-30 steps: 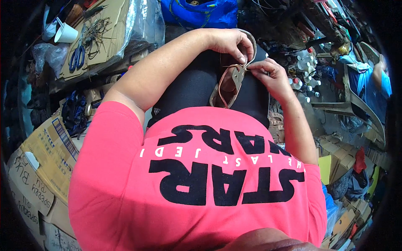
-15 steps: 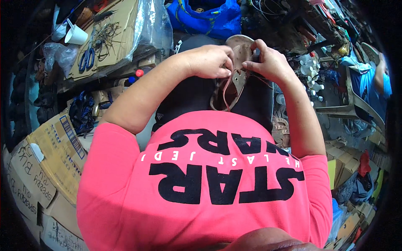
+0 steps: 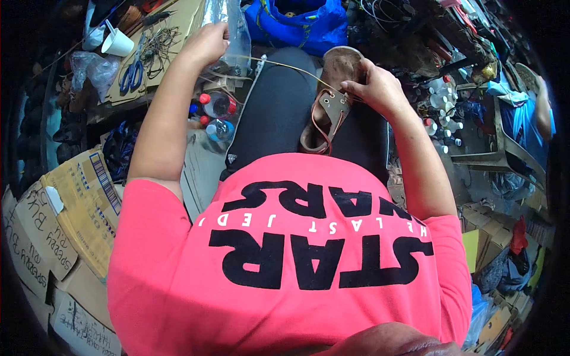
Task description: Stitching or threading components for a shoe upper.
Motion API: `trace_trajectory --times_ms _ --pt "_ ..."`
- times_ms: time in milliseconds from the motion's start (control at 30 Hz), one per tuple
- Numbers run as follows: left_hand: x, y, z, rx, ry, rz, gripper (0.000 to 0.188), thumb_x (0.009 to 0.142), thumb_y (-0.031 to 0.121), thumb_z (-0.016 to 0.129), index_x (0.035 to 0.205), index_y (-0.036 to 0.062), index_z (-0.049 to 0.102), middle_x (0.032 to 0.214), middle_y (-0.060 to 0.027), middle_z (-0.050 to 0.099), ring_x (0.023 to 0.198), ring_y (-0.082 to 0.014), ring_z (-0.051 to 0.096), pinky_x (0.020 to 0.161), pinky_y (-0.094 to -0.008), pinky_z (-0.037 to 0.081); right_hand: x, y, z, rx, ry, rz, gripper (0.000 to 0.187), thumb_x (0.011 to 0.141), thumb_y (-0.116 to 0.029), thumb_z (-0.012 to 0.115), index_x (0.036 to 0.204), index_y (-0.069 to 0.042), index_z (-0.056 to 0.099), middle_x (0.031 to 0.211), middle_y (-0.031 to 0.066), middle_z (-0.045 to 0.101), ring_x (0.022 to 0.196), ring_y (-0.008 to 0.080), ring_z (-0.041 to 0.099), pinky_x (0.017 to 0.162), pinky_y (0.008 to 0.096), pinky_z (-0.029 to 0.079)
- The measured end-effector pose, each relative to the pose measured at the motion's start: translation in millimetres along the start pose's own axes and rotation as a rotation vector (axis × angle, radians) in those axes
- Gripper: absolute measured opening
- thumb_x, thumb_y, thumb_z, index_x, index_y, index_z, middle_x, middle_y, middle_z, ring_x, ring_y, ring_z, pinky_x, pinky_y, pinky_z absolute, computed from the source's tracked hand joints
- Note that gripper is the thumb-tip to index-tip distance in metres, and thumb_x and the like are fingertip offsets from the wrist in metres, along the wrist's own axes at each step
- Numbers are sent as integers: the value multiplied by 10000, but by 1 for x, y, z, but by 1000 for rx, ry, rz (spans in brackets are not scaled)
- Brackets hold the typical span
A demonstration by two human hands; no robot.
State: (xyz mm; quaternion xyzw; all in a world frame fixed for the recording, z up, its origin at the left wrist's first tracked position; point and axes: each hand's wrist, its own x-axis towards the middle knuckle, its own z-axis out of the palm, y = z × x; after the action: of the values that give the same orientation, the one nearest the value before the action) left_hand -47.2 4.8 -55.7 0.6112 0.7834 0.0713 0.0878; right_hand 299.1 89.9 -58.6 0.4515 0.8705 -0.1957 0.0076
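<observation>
A brown leather shoe (image 3: 334, 110) with metal eyelets rests on my lap, its sole end pointing away from me. My right hand (image 3: 380, 89) grips its right side, thumb on the upper and fingers round the edge. Out to the far left, my left hand (image 3: 209, 43) is closed on a thin tan lace (image 3: 291, 64). That lace stretches across my left thigh to the shoe's eyelets, blurred close to the hand. A reddish-brown strip of lace (image 3: 316, 121) loops along the shoe's near left side.
Blue scissors (image 3: 131, 77), a white cup (image 3: 117, 43) and a tangle of cords lie at the far left. Plastic bottles (image 3: 218, 105) stand left of my legs. Ahead is a blue bag (image 3: 297, 25). At right, another person in blue sits beside a grey chair (image 3: 504, 151).
My left hand has swung from the shoe outward to the far left, drawing the lace out long. My right hand stays on the shoe.
</observation>
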Motion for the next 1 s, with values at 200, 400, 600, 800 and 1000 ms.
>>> trace_trajectory --times_ms 200,400,600,800,1000 --pt "-47 78 18 -364 85 319 447 732 -141 418 1050 84 638 992 -107 493 888 -228 537 811 -316 479 -28 4 13 261 261 -125 298 771 -295 722 995 -124 624 770 39 636 741 236 614 734 395 425" --pt "-75 114 42 -501 49 491 392 785 -123 529 1112 65 636 891 -77 494 731 -180 565 700 -292 501 -44 8 7 136 292 -429 115 790 -237 692 840 -134 694 762 27 611 773 225 591 804 366 392" --pt "-81 123 36 -501 60 408 369 792 -113 537 1110 49 629 915 -114 499 699 -198 582 684 -310 496 -41 12 6 47 221 -400 107 814 -184 651 900 -153 708 777 39 593 797 237 583 831 385 388" --pt "-76 126 32 -431 39 401 180 785 10 630 934 95 684 814 -64 555 833 -238 592 740 -343 472 -52 17 2 78 65 -269 222 822 -113 621 1009 -192 710 781 42 560 805 240 568 821 386 386" --pt "-58 135 52 -178 231 405 92 761 147 694 845 173 717 800 -17 579 895 -220 552 848 -375 386 -44 35 16 256 148 -252 275 795 -42 626 1007 -187 725 800 34 555 817 214 546 770 341 440"
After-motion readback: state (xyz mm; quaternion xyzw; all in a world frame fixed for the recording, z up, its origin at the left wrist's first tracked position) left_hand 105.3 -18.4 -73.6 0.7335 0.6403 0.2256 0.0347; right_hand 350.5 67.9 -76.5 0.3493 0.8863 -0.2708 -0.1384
